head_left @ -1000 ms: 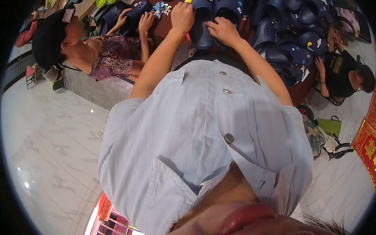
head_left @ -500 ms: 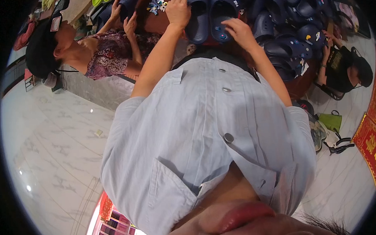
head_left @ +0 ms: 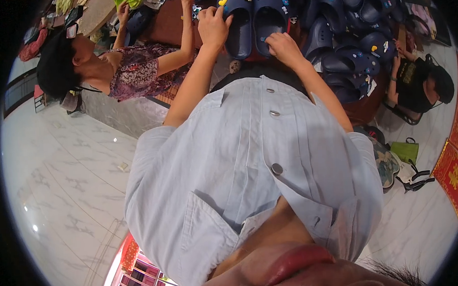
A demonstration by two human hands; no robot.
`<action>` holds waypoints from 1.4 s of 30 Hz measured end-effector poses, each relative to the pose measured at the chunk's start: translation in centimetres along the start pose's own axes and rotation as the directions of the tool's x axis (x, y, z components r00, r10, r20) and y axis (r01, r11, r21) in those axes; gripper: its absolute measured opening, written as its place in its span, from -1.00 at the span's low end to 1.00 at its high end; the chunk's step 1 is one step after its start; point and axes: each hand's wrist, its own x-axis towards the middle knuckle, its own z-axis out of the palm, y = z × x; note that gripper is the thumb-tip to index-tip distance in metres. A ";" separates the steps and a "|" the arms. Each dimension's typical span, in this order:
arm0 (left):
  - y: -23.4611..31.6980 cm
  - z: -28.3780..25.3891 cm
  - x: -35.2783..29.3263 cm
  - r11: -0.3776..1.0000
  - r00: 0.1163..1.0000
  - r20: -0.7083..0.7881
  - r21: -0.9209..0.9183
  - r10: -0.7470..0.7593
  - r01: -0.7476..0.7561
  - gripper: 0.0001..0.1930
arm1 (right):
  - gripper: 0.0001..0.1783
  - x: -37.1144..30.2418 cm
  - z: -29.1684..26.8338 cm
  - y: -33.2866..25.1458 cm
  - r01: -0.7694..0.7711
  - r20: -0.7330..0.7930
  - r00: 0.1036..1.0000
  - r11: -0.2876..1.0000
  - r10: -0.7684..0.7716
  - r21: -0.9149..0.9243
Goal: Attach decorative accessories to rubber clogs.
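Two navy clogs stand side by side before me, the left clog point(head_left: 239, 37) and the right clog point(head_left: 270, 23), with toes pointing away. Small charms dot their uppers, among them a yellow heart charm point(head_left: 223, 2) on the left one. Bent over the left clog's outer side, my left hand point(head_left: 214, 30) has its fingers closed on the edge. My right hand point(head_left: 286, 50) is at the heel of the right clog, fingertips pinched together just inside it. A bit of blue charm shows beside those fingertips; whatever they hold is hidden.
More navy clogs point(head_left: 350, 63) with charms are heaped to the right on the brown table point(head_left: 361, 108). A person in a patterned top point(head_left: 135, 70) works at the left, one hand near a bright green clog point(head_left: 128, 0). Another person in black point(head_left: 413, 83) sits at the right.
My left hand has come nearer, off the yellow charm. My right hand has closed over the blue charms in the right clog. The left co-worker's hands have moved apart, off a navy clog.
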 end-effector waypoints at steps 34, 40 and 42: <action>4.8 3.6 -3.0 0.959 0.952 0.208 -0.221 0.224 -0.177 -0.62 | -0.82 11.4 -3.5 6.3 -0.115 -0.318 0.906 0.884 0.280 0.453; 4.8 3.8 -3.0 0.962 0.959 0.173 -0.197 0.226 -0.191 -0.63 | -0.84 13.2 -3.6 6.9 0.165 -0.220 0.959 0.983 -0.180 -0.085; 4.8 3.9 -2.9 0.959 0.959 0.172 -0.214 0.223 -0.185 -0.63 | -0.82 13.4 -3.6 7.0 0.212 -0.166 0.958 0.966 -0.235 -0.148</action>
